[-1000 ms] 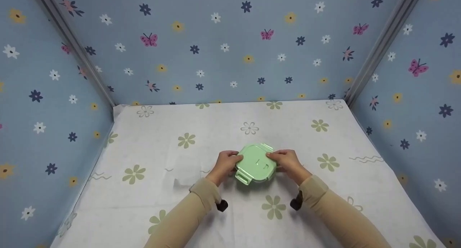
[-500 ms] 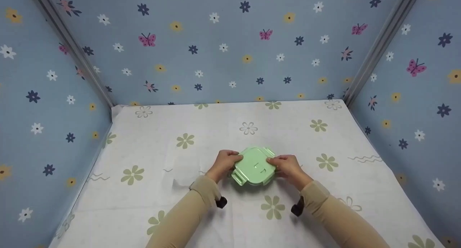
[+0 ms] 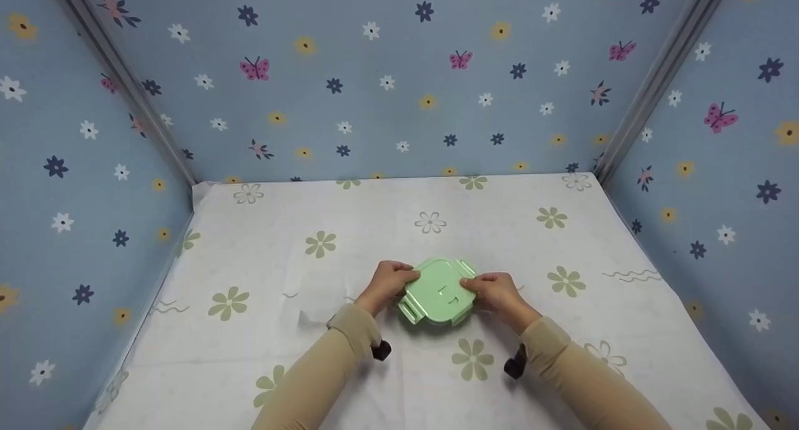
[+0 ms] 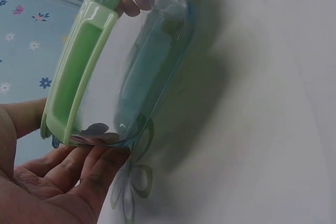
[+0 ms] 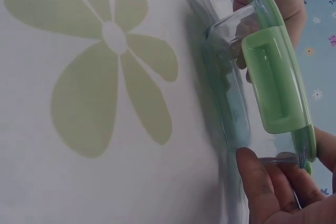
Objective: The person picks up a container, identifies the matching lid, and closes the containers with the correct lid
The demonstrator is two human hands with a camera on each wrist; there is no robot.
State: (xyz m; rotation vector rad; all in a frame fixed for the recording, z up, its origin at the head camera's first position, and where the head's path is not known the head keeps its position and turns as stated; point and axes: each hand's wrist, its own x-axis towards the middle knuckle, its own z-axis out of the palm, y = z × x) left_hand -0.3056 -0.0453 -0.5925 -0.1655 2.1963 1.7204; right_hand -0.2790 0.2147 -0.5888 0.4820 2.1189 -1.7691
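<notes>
A food storage container, with a pale green lid (image 3: 434, 293) and a clear glass body (image 4: 152, 66), is between both hands above the white cloth. My left hand (image 3: 387, 284) grips its left side, thumb on the lid and fingers under the glass. On the opposite side my right hand (image 3: 499, 294) holds it the same way, thumb near the lid's edge. Green latches line the lid; one latch (image 5: 275, 80) lies folded against the side in the right wrist view. No contents can be made out through the glass. Whether its base touches the cloth, I cannot tell.
A white cloth with green flowers (image 3: 349, 218) covers the table. Blue patterned panels (image 3: 399, 74) stand behind and on both sides, with grey posts (image 3: 649, 99) at the corners. A faint translucent patch (image 3: 315, 317) lies left of the left hand.
The container has turned a little clockwise and shifted slightly toward the person. My right hand has moved slightly nearer the person with it; the left hand has barely moved.
</notes>
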